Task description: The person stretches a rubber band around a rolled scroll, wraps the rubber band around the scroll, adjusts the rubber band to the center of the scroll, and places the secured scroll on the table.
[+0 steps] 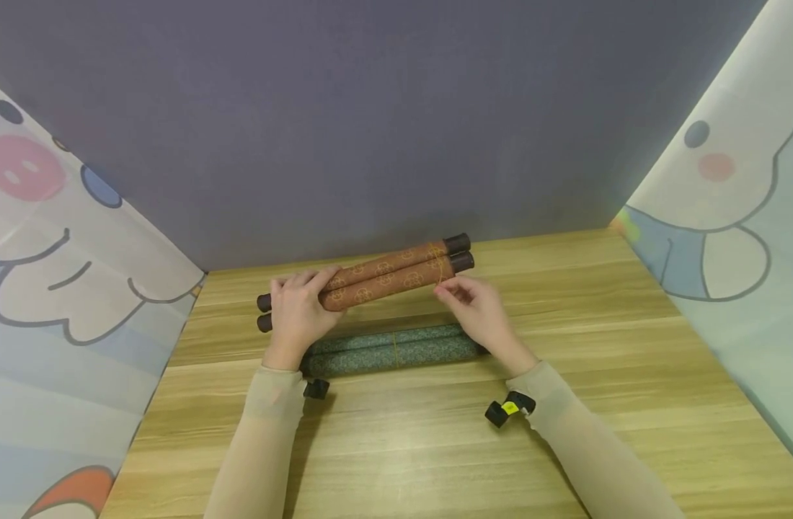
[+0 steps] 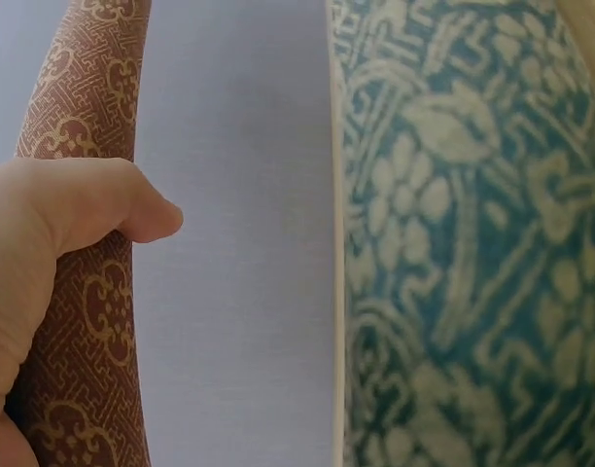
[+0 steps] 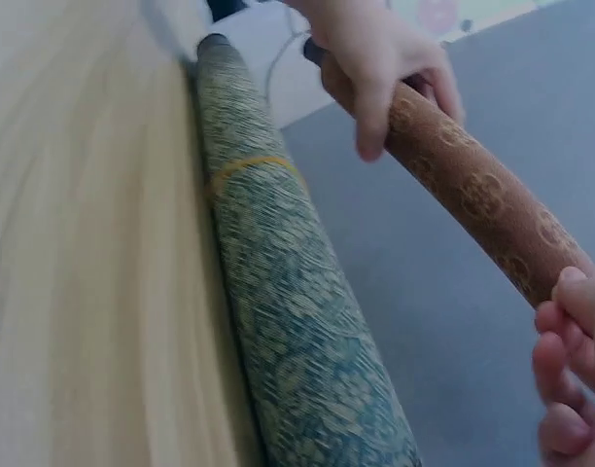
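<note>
A brown, gold-patterned scroll (image 1: 396,277), rolled from both ends into two parallel rolls with dark end knobs, is held tilted above the table, right end higher. My left hand (image 1: 298,311) grips it near its left end, thumb over the near roll. By its right end my right hand (image 1: 482,311) pinches a thin yellow rubber band (image 1: 442,270) that runs round the scroll. Below lies a green patterned scroll (image 1: 360,358) with its own yellow band (image 3: 251,163) about its middle. The right hand covers part of its right end.
The wood-grain table (image 1: 403,447) carries the green scroll. A grey wall (image 1: 396,130) rises at the table's back edge. Cartoon-printed curtains (image 1: 714,216) hang on both sides. Each wrist wears a small black camera (image 1: 497,414).
</note>
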{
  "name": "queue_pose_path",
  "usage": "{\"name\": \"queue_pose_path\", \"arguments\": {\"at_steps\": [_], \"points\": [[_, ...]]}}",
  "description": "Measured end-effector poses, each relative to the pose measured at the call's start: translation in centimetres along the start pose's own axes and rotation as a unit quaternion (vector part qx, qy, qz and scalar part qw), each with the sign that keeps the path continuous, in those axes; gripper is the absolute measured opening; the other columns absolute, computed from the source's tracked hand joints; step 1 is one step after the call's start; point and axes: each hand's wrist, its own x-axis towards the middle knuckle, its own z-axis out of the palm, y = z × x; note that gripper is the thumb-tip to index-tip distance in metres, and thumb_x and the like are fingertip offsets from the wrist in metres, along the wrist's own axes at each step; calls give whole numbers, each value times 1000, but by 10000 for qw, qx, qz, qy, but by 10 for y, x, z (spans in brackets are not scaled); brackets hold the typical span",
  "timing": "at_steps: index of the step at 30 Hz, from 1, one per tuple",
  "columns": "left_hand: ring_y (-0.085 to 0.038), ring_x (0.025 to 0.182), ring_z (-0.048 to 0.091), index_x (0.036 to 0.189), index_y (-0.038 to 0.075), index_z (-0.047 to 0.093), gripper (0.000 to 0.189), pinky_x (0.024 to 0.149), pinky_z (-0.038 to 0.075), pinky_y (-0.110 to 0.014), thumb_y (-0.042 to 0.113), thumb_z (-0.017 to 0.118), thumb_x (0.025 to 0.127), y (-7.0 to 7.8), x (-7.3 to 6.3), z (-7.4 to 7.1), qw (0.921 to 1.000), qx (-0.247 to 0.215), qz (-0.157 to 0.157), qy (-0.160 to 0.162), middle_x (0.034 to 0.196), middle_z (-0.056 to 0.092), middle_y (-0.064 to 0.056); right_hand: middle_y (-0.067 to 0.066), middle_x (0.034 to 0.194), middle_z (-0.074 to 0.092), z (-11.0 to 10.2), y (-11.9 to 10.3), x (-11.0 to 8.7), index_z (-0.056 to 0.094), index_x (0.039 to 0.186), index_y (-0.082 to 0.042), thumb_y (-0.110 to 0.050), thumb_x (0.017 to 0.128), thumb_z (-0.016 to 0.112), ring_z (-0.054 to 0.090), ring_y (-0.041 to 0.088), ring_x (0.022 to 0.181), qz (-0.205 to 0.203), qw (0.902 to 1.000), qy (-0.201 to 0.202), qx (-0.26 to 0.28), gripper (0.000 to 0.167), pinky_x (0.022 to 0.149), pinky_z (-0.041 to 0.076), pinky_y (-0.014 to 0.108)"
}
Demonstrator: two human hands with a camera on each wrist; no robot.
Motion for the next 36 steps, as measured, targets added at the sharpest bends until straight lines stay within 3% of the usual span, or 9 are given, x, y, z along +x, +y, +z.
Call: {"name": "queue_pose_path", "arguments": {"at_steps": [3,8,15,21,25,29,36], "points": [[-44,95,74,135,19,77,70,84,42,-62,23,103,70,1,1,-2,9999,132,58,-92,111,80,-16,1,81,72,3,-4,-3,83,101,-5,-12,100,82,60,12,68,-608,9966,196,-519,6,63,49,27],[-42,95,73,135,19,77,64,85,43,-62,22,101,75,4,2,-4,9988,323,232,-297,111,79,-16,1,79,68,0,-5,-4,78,92,-6,-11,96,86,60,14,65,-1460,9787,359,-1396,10,59,50,30],[-42,98,73,137,20,76,66,86,42,-63,23,101,76,1,1,-2,9975,532,310,-347,112,78,-16,3,89,74,-19,-3,3,78,98,-7,-3,93,87,64,15,70,-1559,9805,40,-1196,11,59,50,29],[-42,100,72,137,19,75,68,88,43,-63,25,102,75,0,0,-3,9977,439,385,-338,112,78,-16,7,104,75,-31,-1,9,78,105,-4,0,88,90,69,25,87,-2001,9724,-42,-1199,22,76,61,42],[-42,101,73,136,21,75,70,87,44,-62,22,102,71,-2,0,-4,9973,403,477,-397,113,77,-15,15,118,71,-37,-1,11,75,117,-1,-3,83,95,66,36,111,-2318,9635,-81,-1334,40,97,56,52],[-42,103,73,136,22,74,73,88,44,-62,20,103,69,-2,0,-5,9960,352,634,-526,114,77,-15,20,134,67,-43,-3,12,70,135,1,-14,83,98,60,40,124,-2316,9579,-322,-1666,61,107,49,56],[-42,104,72,138,22,74,77,90,44,-61,22,104,67,-1,0,-6,9939,337,775,-714,118,77,-14,21,154,58,-47,-4,10,59,154,-1,-46,90,90,53,44,142,-1652,9519,-1051,-2358,84,121,38,64]]}}
